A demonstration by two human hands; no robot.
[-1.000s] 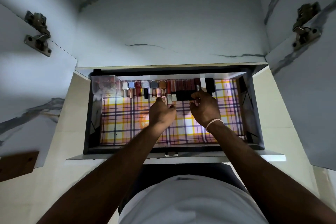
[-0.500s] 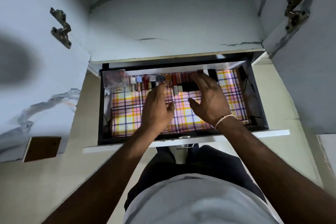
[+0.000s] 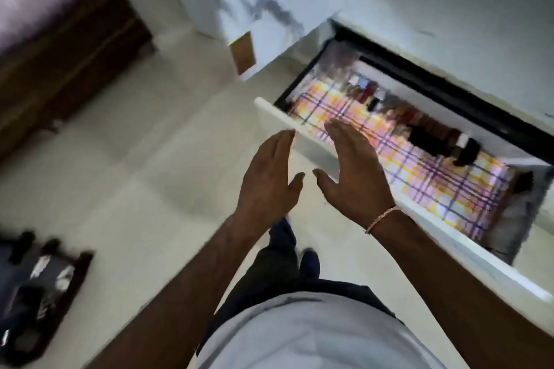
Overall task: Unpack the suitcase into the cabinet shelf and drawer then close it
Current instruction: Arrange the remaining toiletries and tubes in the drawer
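Note:
The cabinet drawer [image 3: 305,132] stands pulled out at the right, lined with a plaid sheet [image 3: 434,183]. A row of small bottles and tubes [image 3: 419,126] lies along its back wall. My left hand [image 3: 269,177] hangs over the floor just left of the drawer front, fingers straight, holding nothing. My right hand [image 3: 353,174] hovers above the drawer's front edge, fingers spread and empty. The open suitcase [image 3: 39,293] lies on the floor at the lower left, with dark items inside. The view is motion-blurred.
The open cabinet door [image 3: 257,9] with a brown edge stands left of the drawer. A dark wooden bed frame [image 3: 69,63] runs along the upper left. Pale tiled floor [image 3: 150,189] stretches between the suitcase and the cabinet.
Both hands have pulled back out of the drawer and opened. The view has swung left, bringing the floor, the bed frame and the suitcase into sight.

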